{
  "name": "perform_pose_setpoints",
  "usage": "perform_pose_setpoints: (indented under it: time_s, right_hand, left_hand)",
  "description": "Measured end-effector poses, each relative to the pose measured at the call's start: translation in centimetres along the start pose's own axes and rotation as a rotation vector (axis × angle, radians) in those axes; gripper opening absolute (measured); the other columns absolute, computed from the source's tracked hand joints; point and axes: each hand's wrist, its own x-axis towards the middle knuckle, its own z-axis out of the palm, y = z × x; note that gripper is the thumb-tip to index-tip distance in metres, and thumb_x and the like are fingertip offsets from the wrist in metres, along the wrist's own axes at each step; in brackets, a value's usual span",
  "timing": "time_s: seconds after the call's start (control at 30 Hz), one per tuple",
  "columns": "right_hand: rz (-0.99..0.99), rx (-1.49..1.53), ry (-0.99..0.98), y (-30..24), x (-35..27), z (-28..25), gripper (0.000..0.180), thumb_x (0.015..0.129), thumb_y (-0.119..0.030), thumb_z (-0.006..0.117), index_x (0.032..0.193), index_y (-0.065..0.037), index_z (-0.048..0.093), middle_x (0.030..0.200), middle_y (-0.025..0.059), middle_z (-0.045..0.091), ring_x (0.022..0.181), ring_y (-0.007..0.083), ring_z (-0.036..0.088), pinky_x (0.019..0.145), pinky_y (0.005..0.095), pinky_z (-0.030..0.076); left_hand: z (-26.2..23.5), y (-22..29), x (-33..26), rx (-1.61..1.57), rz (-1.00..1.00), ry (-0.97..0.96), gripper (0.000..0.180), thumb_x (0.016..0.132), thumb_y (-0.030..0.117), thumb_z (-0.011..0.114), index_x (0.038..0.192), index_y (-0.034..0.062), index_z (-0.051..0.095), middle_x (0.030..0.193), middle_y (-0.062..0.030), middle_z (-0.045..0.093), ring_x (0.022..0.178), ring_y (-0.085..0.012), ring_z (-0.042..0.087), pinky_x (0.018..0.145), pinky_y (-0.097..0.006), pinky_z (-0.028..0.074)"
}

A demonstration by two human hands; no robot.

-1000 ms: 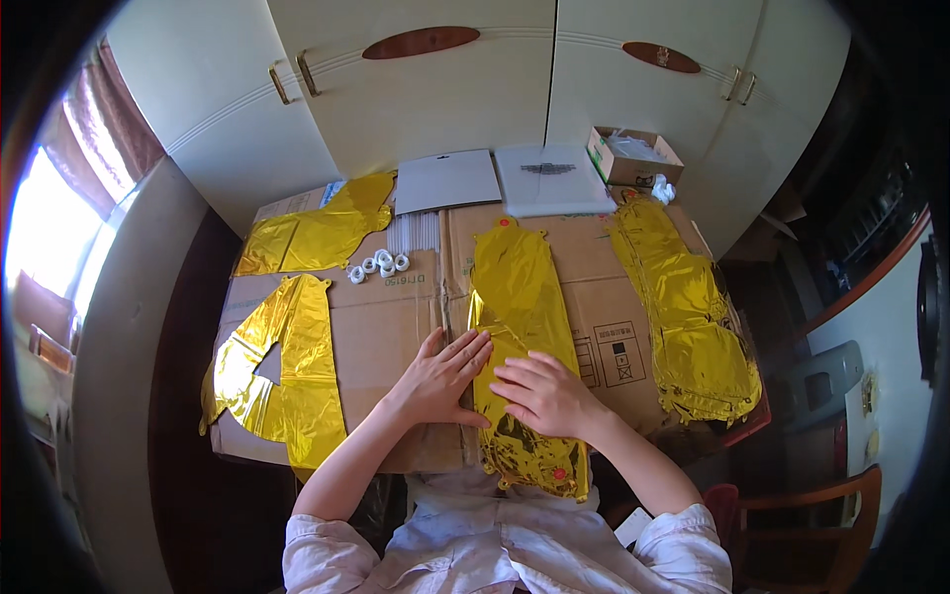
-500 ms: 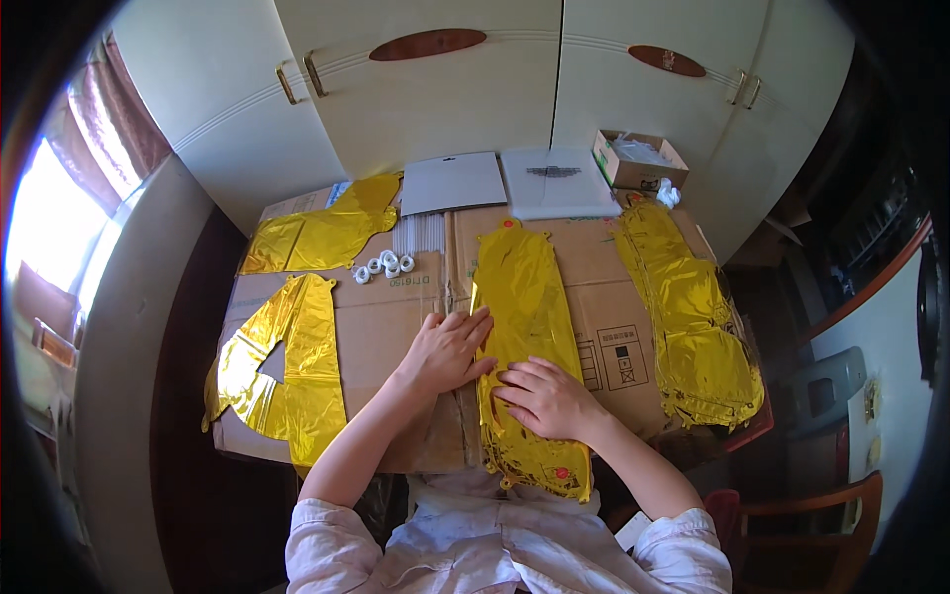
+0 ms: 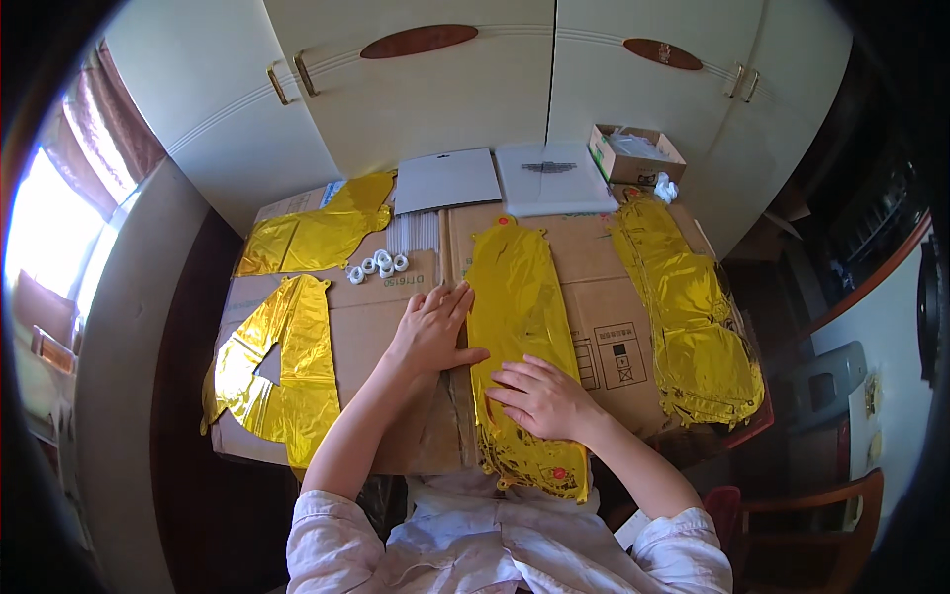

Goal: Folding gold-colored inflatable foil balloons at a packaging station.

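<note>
A long, flat gold foil balloon (image 3: 520, 297) lies lengthwise in front of me on the cardboard-covered table (image 3: 396, 436). It has small tabs and a red dot at each end, and its near end is crumpled with dark creases. My left hand (image 3: 432, 329) is open at the balloon's left edge, fingers stretched away from me and thumb reaching onto the foil. Flat on the balloon's lower half rests my right hand (image 3: 541, 398), open with fingers spread. To the left lies a gold foil balloon with a triangular hole (image 3: 302, 356).
Another gold balloon (image 3: 317, 233) is at the back left, and a creased one (image 3: 683, 307) lies at the right. Several small white rolls (image 3: 383, 262) sit near thin white sticks (image 3: 414, 234). Behind are a pale flat sheet (image 3: 448, 181), a clear bag (image 3: 554, 183) and an open box (image 3: 638, 158).
My left hand has shifted slightly left and away from me along the balloon's edge, its thumb now further from the fingers. The right hand remains on the foil.
</note>
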Motion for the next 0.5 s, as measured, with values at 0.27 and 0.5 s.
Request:
perform_pose_setpoints:
  time_s: [0.27,0.5]
  right_hand:
    - [0.002,0.013,-0.009,0.0,0.1,-0.1,0.033,0.088,-0.023,0.063,0.119,-0.013,0.063,0.131,0.0060,0.057,0.126,0.0238,0.050,0.110,0.0432,0.034]
    - [0.002,-0.009,-0.017,0.0,0.0,0.0,0.035,0.086,-0.022,0.063,0.120,-0.012,0.064,0.132,0.0068,0.057,0.128,0.0248,0.049,0.111,0.0451,0.033]
  left_hand:
    - [-0.4,-1.7,0.2,-0.059,0.068,-0.148,0.116,0.065,0.079,0.064,0.148,0.0036,0.034,0.155,-0.0141,0.032,0.145,-0.0324,0.024,0.114,-0.054,0.020]
    - [-0.5,-1.3,-0.3,-0.037,0.098,-0.137,0.113,0.070,0.079,0.060,0.150,0.0057,0.030,0.159,-0.0118,0.023,0.148,-0.0305,0.016,0.117,-0.055,0.015]
